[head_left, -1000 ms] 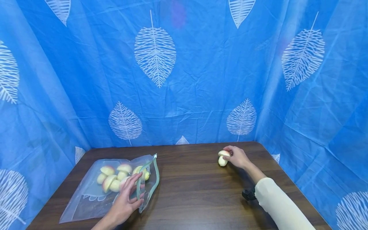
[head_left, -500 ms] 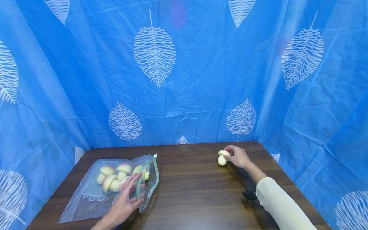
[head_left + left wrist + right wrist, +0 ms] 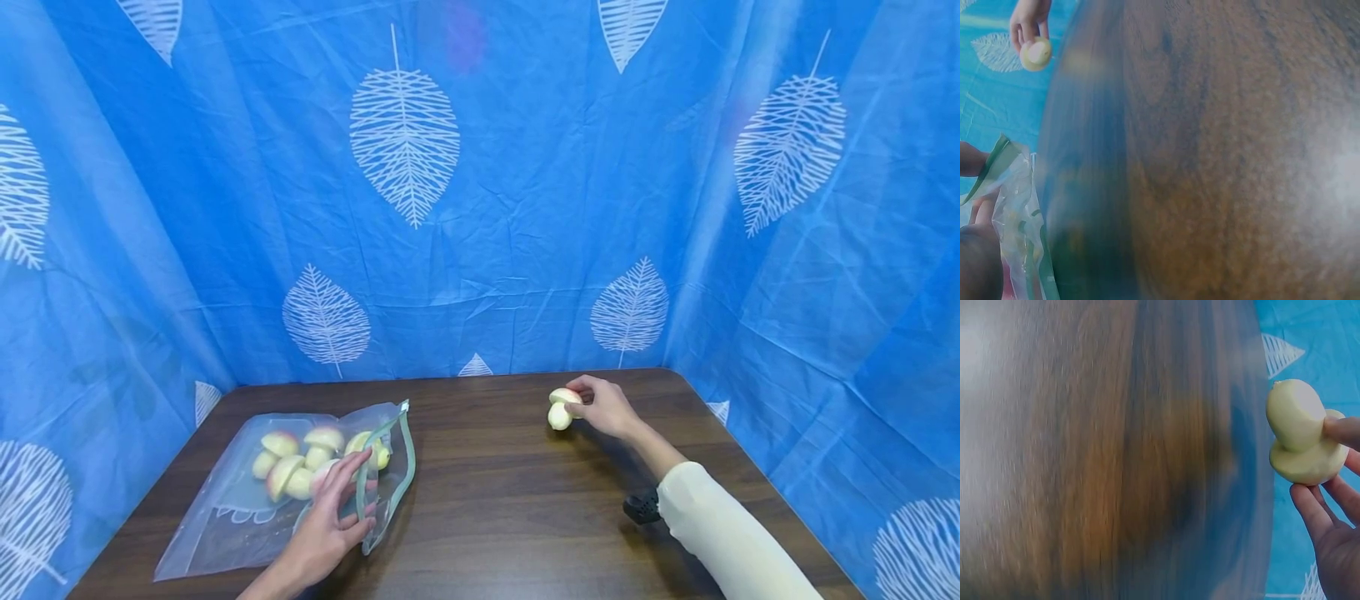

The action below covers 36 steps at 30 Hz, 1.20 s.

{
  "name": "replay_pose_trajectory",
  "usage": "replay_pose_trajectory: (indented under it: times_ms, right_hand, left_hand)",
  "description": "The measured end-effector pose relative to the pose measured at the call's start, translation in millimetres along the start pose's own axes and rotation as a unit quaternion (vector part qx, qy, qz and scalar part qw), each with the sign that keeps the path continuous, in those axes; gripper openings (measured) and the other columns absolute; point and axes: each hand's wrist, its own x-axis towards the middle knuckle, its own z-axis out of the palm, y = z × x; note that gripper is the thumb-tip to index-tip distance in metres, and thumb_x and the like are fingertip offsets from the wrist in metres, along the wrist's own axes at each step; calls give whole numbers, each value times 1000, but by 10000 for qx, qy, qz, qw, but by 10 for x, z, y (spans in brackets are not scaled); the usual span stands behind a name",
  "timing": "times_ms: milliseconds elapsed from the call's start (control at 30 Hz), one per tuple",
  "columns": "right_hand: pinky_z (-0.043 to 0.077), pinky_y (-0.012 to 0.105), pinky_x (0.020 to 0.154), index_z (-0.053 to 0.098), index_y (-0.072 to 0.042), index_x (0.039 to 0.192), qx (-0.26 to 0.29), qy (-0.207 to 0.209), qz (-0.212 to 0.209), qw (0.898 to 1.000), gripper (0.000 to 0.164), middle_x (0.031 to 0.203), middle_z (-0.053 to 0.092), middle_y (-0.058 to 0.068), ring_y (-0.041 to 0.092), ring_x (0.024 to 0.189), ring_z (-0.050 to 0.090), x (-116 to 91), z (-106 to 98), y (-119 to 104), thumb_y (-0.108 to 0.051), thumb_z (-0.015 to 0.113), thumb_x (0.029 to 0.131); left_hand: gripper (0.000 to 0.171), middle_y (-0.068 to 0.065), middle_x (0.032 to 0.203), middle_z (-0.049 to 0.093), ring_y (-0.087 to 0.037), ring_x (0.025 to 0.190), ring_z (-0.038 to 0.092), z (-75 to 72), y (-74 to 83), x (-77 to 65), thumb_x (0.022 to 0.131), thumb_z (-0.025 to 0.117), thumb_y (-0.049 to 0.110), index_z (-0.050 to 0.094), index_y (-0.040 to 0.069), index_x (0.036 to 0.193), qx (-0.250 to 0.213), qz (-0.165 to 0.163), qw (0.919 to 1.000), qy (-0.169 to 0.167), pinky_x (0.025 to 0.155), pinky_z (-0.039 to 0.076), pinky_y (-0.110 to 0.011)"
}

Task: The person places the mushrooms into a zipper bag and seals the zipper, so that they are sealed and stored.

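Observation:
My right hand pinches a mushroom between thumb and fingers, held over the back right of the table. In the right wrist view, the thumb lies against the junction of its pale, rounded stem and cap, with fingers under the cap. My left hand grips the mouth of a clear zip bag at the left, fingers spread at its green-edged opening. Inside the bag lie several similar mushrooms with pinkish caps; some are partly hidden by the left hand.
The brown wooden table has its far edge close to a blue curtain with white leaf prints. A black device sits at the right wrist, by the cream sleeve.
My right hand has moved slightly left with the mushroom in its fingers. The left hand and the bag have stayed in place.

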Motion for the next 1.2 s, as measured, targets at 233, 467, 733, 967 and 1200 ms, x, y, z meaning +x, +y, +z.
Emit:
replay_pose_trajectory:
  times_ms: [233,467,733,967,1200]
  right_hand:
    - [57,44,86,69,-1,122,302,-67,-51,9995,31,113,70,11,29,104,68,10,151,-122,-10,76,94]
    - [58,43,85,71,-1,120,428,-81,-214,9988,29,112,71,10,29,103,69,23,305,-253,-8,77,93]
    - [58,40,86,71,-1,119,604,-189,-368,9973,30,110,72,9,26,101,70,44,446,-359,-7,78,91]
    - [59,39,84,72,-1,119,731,-329,-531,9954,30,111,72,9,27,102,70,55,529,-444,-8,79,91]
    - [59,39,84,71,-1,119,792,-427,-707,9934,30,113,72,10,28,103,70,80,630,-546,-9,79,91]
  left_hand:
    - [95,-20,162,16,-50,132,42,6,6,9,79,64,-27,30,6,162,3,-13,10000,7,93,55,-36]
    - [95,-19,161,18,-50,132,42,13,10,5,80,63,-28,31,7,162,5,-29,10000,-8,93,56,-36]
    - [95,-18,161,18,-51,132,42,24,19,5,80,63,-28,31,7,162,17,-88,10000,4,92,56,-35]
    - [95,-19,161,17,-52,133,42,29,22,4,80,63,-28,30,7,162,21,-116,9999,-3,92,56,-35]
    - [95,-18,161,18,-49,131,42,21,31,3,80,63,-28,31,7,162,51,-59,10000,2,89,56,-33]
